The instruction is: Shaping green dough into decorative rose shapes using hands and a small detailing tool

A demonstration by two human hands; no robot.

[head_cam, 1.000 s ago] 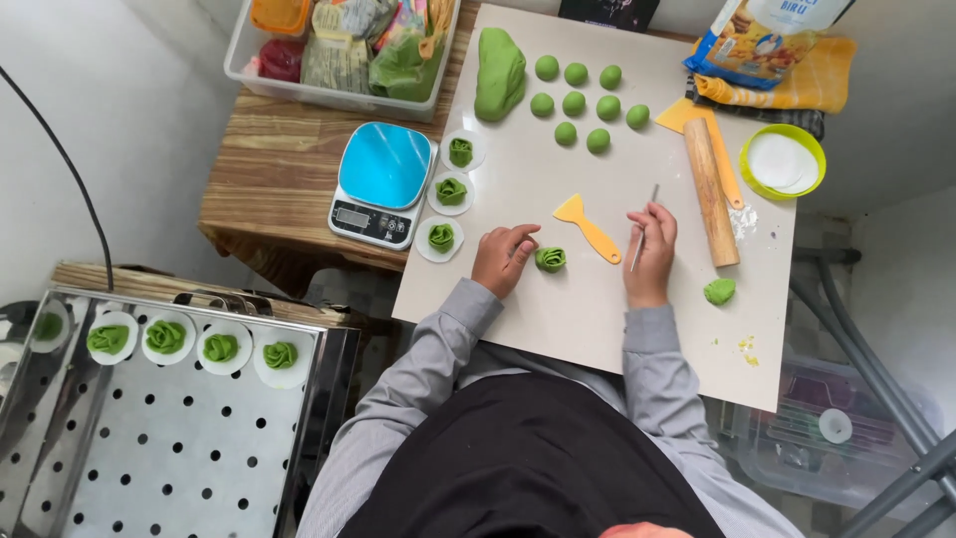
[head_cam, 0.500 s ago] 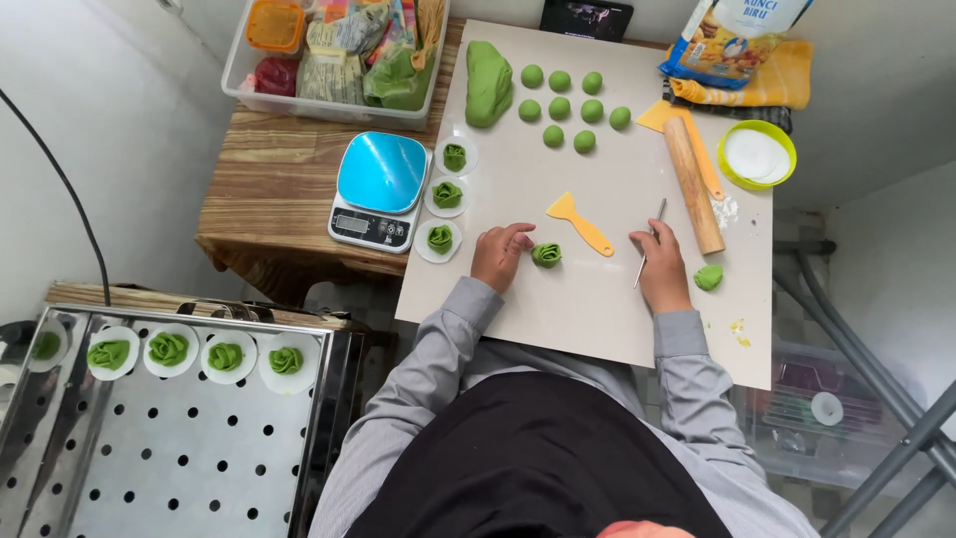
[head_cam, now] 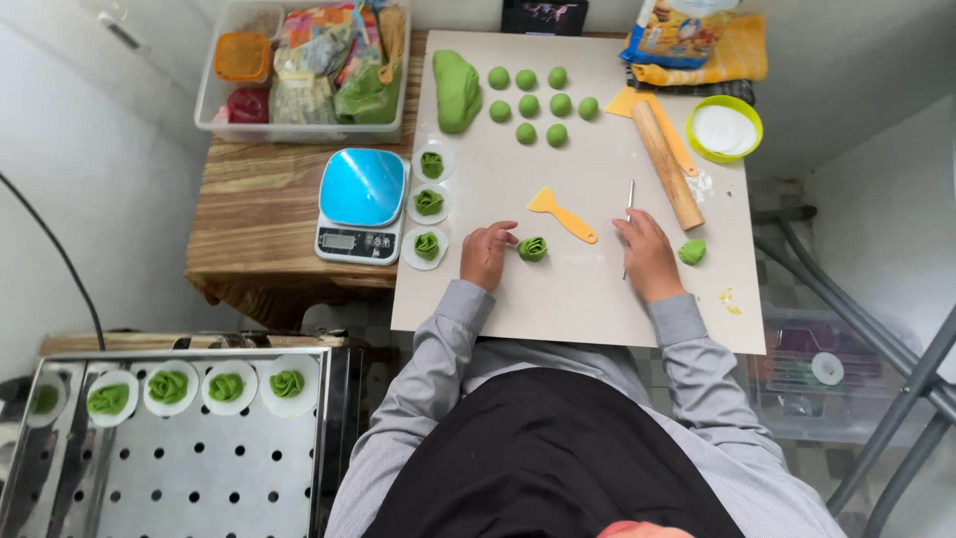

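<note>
Head view, looking straight down. A beige board [head_cam: 597, 289] lies on the table. The left hand [head_cam: 488, 254] rests on the board, fingers curled loosely, fingertips touching or just beside a green dough rose [head_cam: 533, 248] at its 3 o'clock; I cannot tell if it pinches the dough. The right hand [head_cam: 647, 254] is closed around a thin metal pick [head_cam: 629, 204], whose free end points to 12 o'clock. Between the hands, at 1 o'clock from the rose, lies a yellow scraper [head_cam: 563, 213]. A small green dough lump [head_cam: 692, 251] sits at 3 o'clock of the right hand, just beside it. A wooden rolling pin [head_cam: 667, 164] lies at 12 to 1 o'clock of that hand.

Judgement on technique: steady the rose from the side with light fingertip contact only, since soft folded dough probably dents easily. Bring the pick in low and shallow, so petals are lifted apart, not cut through.

Further out: nine green dough balls [head_cam: 543, 105] at 12 o'clock, a large dough slab [head_cam: 456, 90] at 11 o'clock. Three finished roses on white paper rounds [head_cam: 428, 204] line the board's left edge, beside a blue kitchen scale [head_cam: 361, 204]. A perforated steel tray [head_cam: 169, 458] at 8 o'clock holds more roses.
</note>
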